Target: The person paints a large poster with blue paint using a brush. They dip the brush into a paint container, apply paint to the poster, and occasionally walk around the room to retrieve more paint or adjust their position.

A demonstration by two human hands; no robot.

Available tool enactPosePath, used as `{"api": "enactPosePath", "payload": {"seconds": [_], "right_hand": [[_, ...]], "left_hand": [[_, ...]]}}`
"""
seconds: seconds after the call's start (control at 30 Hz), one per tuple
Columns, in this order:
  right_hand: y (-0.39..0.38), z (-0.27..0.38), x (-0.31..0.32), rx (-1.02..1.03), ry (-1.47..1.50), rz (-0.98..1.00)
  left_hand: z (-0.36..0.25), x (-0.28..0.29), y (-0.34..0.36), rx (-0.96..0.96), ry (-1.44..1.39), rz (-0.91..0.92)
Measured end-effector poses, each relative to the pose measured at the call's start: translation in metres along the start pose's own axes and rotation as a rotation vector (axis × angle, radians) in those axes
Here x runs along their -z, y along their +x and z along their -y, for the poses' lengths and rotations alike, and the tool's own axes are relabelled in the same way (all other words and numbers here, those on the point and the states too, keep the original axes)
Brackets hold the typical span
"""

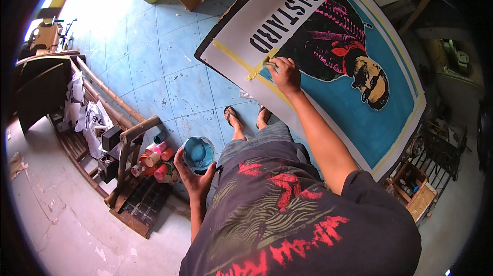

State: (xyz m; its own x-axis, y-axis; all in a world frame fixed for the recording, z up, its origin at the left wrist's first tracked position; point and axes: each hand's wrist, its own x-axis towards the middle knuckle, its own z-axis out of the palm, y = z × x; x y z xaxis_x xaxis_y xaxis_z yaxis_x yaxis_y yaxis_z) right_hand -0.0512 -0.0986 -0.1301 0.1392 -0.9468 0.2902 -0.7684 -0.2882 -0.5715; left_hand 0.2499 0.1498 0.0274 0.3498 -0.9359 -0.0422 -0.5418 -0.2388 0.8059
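Note:
My left hand (193, 179) is wrapped round a clear cup of blue paint (198, 153), held in front of my body. In my right hand (285, 74) is a small paintbrush (267, 63), pinched between the fingers, its tip at the left edge of the blue background of a large poster (339, 122). The poster has a white border, black lettering and a dark figure with a red scarf. Yellow masking tape (233, 58) runs along the painted area, crossing near the brush. The hand hides most of the brush.
Several paint bottles (159, 159) in pink, red and white stand left of the cup, beside a bamboo bench (134, 131). Crumpled papers (91, 116) lie on the bench. My feet in sandals (230, 115) stand on the blue tiled floor (174, 86). A wooden box (411, 183) is at the right.

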Motion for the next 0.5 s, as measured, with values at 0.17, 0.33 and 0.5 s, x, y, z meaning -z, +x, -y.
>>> {"api": "enactPosePath", "payload": {"seconds": [0.17,0.33,0.5], "right_hand": [[-0.006,0.003,-0.004,0.008,-0.015,0.081],[-0.002,0.0,0.002,0.005,0.016,-0.026],[-0.018,-0.009,0.008,-0.008,-0.007,0.095]], "left_hand": [[-0.003,-0.003,0.002,0.001,0.026,0.019],[-0.006,-0.005,0.002,-0.004,0.026,0.005],[-0.01,-0.009,0.001,-0.013,0.027,0.008]]}}
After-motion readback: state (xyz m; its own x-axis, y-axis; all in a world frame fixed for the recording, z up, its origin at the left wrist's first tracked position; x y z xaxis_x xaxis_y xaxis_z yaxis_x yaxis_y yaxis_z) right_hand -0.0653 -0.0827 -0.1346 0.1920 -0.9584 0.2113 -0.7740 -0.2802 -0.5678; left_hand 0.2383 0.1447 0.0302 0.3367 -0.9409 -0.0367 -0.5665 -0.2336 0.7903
